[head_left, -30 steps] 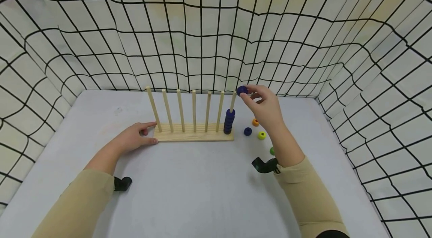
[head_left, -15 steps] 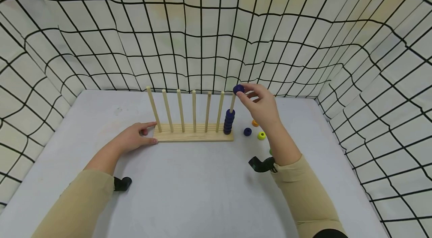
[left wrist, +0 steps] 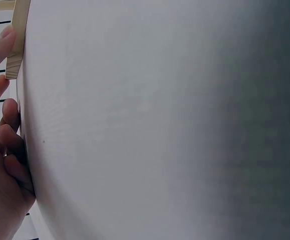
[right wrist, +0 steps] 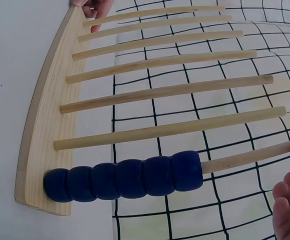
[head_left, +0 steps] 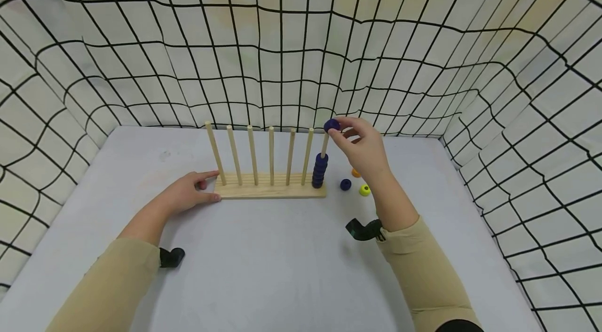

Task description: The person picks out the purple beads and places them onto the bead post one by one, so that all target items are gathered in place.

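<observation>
A wooden peg rack (head_left: 273, 192) with a row of upright pegs stands on the white table. My left hand (head_left: 181, 193) holds its left end, thumb at the front corner and index finger behind; the other fingers curl by the table in the left wrist view. Up at the tip of the rightmost peg (right wrist: 250, 155), my right hand (head_left: 363, 148) pinches a dark blue bead (head_left: 332, 125) between thumb and fingers. Lower on that peg sits a stack of several blue beads (right wrist: 130, 178). The other pegs are bare.
Right of the rack lie a loose blue bead (head_left: 345, 184), a yellow bead (head_left: 364, 190) and an orange bead (head_left: 355, 173), the last partly behind my right hand. Black netting (head_left: 282, 65) over white walls surrounds the table's back and sides.
My right hand has moved slightly left, bringing the blue bead from beside the rightmost peg to its tip. A green bead is now hidden behind the right forearm. The left hand stays put.
</observation>
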